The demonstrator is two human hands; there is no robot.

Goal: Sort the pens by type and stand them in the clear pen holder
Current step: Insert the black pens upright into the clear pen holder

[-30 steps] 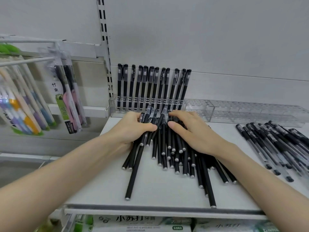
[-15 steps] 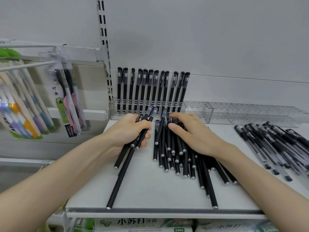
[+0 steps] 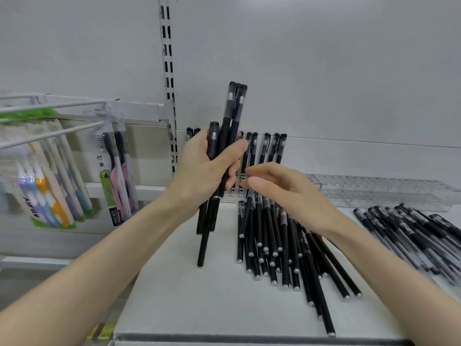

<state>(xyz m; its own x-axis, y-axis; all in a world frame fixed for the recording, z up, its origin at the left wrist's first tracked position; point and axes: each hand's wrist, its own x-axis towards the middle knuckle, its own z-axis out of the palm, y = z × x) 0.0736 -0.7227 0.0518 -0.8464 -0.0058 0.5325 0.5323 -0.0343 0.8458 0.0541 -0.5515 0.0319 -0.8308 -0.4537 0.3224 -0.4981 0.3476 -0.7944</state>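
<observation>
Of the hands, the left hand [image 3: 204, 171] grips a bundle of black pens [image 3: 230, 116] upright; the right hand [image 3: 287, 193], fingers relaxed and empty, hovers over the loose pile [image 3: 272, 240] on the shelf [image 3: 199, 295].

Black pens [image 3: 270, 236], clear holder [image 3: 386, 191], white shelf [image 3: 199, 308]

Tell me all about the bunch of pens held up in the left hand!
The bunch of pens is a handful of slim matte black pens with see-through capped tops. The left hand grips them round the middle, nearly upright, caps up, ends uneven, above the white shelf.
</observation>
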